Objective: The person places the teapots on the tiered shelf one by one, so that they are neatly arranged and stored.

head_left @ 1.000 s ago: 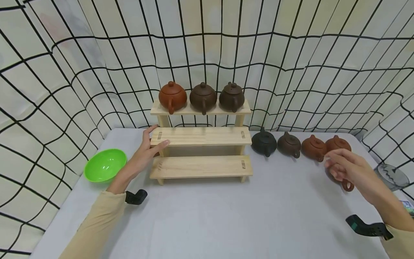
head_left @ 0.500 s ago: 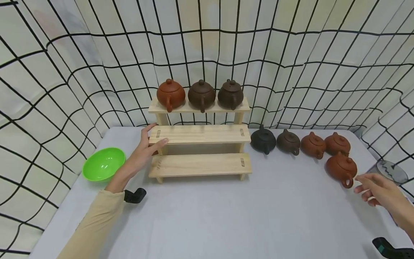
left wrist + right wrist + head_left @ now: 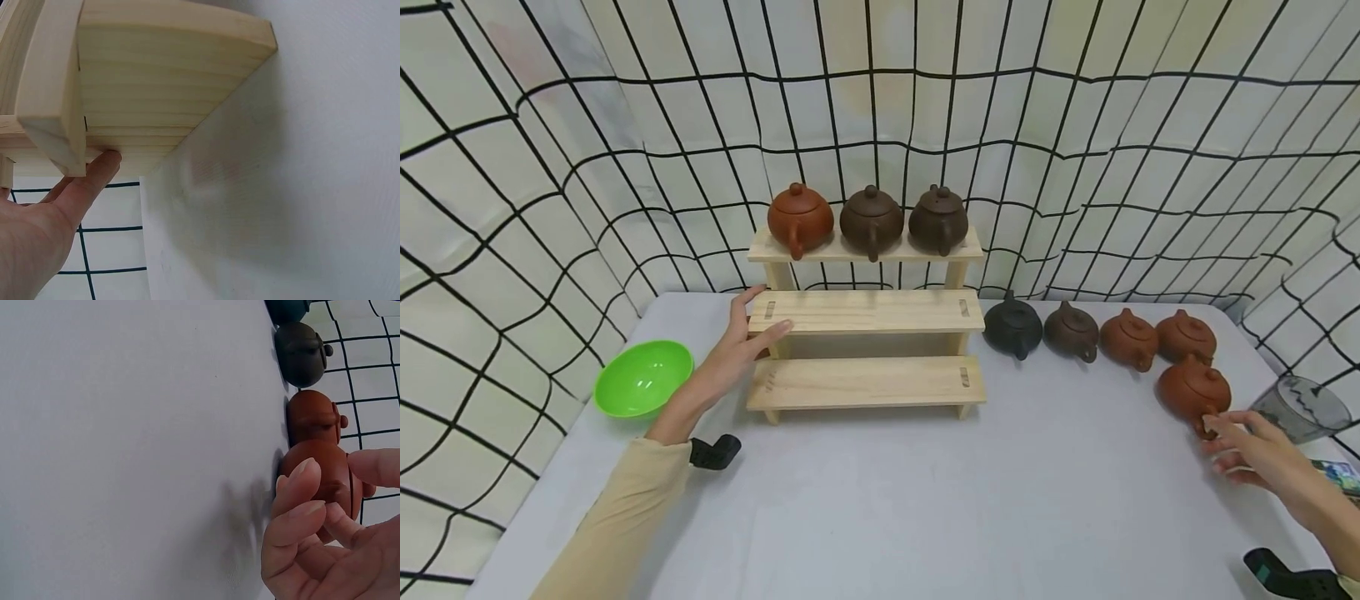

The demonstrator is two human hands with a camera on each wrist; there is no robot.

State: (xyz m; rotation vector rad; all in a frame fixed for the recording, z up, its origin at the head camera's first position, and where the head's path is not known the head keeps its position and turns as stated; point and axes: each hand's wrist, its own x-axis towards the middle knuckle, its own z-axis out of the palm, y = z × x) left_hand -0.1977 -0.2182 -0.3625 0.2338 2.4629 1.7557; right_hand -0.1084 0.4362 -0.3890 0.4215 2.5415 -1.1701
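A three-tier wooden shelf rack (image 3: pixel 865 383) stands mid-table. My left hand (image 3: pixel 727 358) grips the left end of its middle tier, thumb on top; in the left wrist view its fingers (image 3: pixel 94 181) lie against the wood. At the right my right hand (image 3: pixel 1255 450) is at the handle of a reddish-brown teapot (image 3: pixel 1191 387), fingertips right at the handle. The right wrist view has its fingers loosely bent and spread before the teapot's body (image 3: pixel 315 462), partly covering it. On the top tier sit an orange-brown teapot (image 3: pixel 800 217) and two dark brown teapots (image 3: pixel 871 218).
Right of the rack, a black teapot (image 3: pixel 1012 325), a dark brown teapot (image 3: pixel 1070 331) and two reddish teapots (image 3: pixel 1127 337) form a row. A clear container (image 3: pixel 1303 408) is at the right edge, a green bowl (image 3: pixel 643 379) at the left. Black netting (image 3: pixel 1045 150) surrounds the table.
The right hand drew back rightward from the reddish-brown teapot, uncovering it, then came back to its handle. The left hand keeps its grip on the rack.
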